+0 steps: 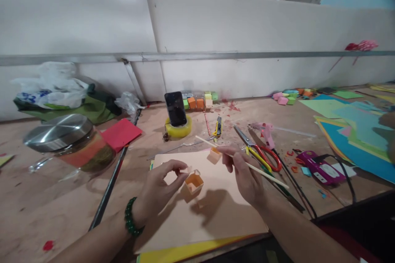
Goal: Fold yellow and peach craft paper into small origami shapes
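Note:
My left hand, wearing a green bead bracelet, pinches the upper left edge of a small open box of folded peach paper between thumb and forefinger. The box's orange inside faces up. A thin pale wooden stick lies across my right hand, its fingers closed round it. The stick's tip points up and left, past a second small orange paper box. Both boxes are over a stack of peach paper sheets.
Right of the paper are red-handled scissors, a pink glue gun and a magenta device. A yellow cutter and a phone on a tape roll stand behind. A lidded glass jar is left, coloured sheets right.

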Demonstrator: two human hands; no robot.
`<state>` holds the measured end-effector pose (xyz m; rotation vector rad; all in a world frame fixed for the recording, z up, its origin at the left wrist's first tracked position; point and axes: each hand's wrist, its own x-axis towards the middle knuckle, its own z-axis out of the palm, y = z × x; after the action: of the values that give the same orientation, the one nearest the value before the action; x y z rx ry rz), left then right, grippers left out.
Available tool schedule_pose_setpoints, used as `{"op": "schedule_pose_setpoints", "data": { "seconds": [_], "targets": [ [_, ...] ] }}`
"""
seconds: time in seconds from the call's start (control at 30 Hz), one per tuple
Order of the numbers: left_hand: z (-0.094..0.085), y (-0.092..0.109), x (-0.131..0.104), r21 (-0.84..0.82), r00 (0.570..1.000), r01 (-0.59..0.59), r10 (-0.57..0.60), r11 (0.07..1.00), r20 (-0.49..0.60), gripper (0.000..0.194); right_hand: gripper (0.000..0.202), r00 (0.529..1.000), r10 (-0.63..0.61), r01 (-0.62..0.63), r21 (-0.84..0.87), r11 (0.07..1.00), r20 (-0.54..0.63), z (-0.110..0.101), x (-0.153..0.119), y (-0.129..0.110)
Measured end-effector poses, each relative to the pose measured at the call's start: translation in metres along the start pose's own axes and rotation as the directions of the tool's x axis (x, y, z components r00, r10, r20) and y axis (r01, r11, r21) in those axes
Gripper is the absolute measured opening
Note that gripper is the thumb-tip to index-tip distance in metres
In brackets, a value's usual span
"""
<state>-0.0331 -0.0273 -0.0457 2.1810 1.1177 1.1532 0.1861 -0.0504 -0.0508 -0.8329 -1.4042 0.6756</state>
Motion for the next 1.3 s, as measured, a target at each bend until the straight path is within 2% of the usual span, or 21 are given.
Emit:
{"op": "schedule_pose_setpoints", "data": {
  "seconds": [0.1, 0.2, 0.3, 0.43, 0.6, 0.7, 0.8, 0.9, 0.97, 1.1, 1.2, 1.3],
  "targets": [
    [-0.001, 0.0, 0.002, -0.009, 0.993, 0.044, -0.043, 0.999, 0.109, 0.012, 0.027, 0.999, 0.045, -0.044, 0.07, 0.997, -0.004, -0.001, 0.0, -0.002],
    [-0.002, 0.002, 0.002, 0.005, 0.982, 0.033, -0.033, 0.999, 0.184, 0.013, 0.036, 0.995, 0.087, -0.093, 0.117, 0.989, 0.049, -0.002, -0.001, -0.005],
    [-0.003, 0.005, 0.001, 0.042, 0.969, 0.049, -0.057, 0.998, 0.239, 0.015, 0.043, 0.992, 0.07, -0.07, -0.005, 0.998, 0.105, -0.003, -0.001, -0.006],
    [-0.002, 0.009, 0.002, 0.09, 0.946, 0.073, -0.098, 0.993, 0.308, 0.017, 0.04, 0.976, 0.063, -0.024, -0.186, 0.982, 0.208, -0.004, 0.0, -0.008],
    [0.0, 0.012, 0.003, 0.13, 0.94, 0.087, -0.124, 0.988, 0.316, 0.017, 0.037, 0.953, 0.115, -0.032, -0.285, 0.958, 0.281, 0.001, 0.002, -0.01],
    [0.001, 0.012, 0.003, 0.119, 0.946, 0.084, -0.117, 0.989, 0.302, 0.017, 0.038, 0.959, 0.122, -0.045, -0.29, 0.956, 0.256, 0.003, 0.003, -0.009],
    [0.0, 0.01, 0.002, 0.059, 0.968, 0.075, -0.087, 0.995, 0.235, 0.015, 0.039, 0.983, 0.063, -0.025, -0.214, 0.976, 0.171, 0.002, 0.0, -0.007],
    [-0.003, 0.007, 0.002, -0.025, 0.988, 0.096, -0.092, 0.995, 0.127, 0.008, 0.035, 0.999, -0.028, 0.033, -0.112, 0.993, 0.04, 0.0, -0.003, -0.007],
    [-0.004, 0.006, 0.003, -0.098, 0.988, 0.136, -0.127, 0.986, 0.086, 0.007, 0.026, 0.994, -0.099, 0.103, -0.139, 0.985, 0.04, -0.002, -0.002, -0.008],
    [-0.005, 0.007, 0.005, -0.221, 0.976, 0.211, -0.192, 0.952, 0.105, 0.011, 0.005, 0.945, -0.253, 0.307, -0.296, 0.905, 0.207, 0.0, 0.006, -0.012],
    [-0.004, 0.008, 0.006, -0.246, 0.978, 0.203, -0.187, 0.948, 0.088, 0.011, 0.012, 0.89, -0.339, 0.431, -0.319, 0.844, 0.305, 0.005, 0.009, -0.012],
    [-0.003, 0.008, 0.006, -0.245, 0.977, 0.207, -0.187, 0.947, 0.104, 0.011, 0.011, 0.844, -0.393, 0.513, -0.339, 0.788, 0.363, 0.011, 0.006, -0.006]
  ]
}}
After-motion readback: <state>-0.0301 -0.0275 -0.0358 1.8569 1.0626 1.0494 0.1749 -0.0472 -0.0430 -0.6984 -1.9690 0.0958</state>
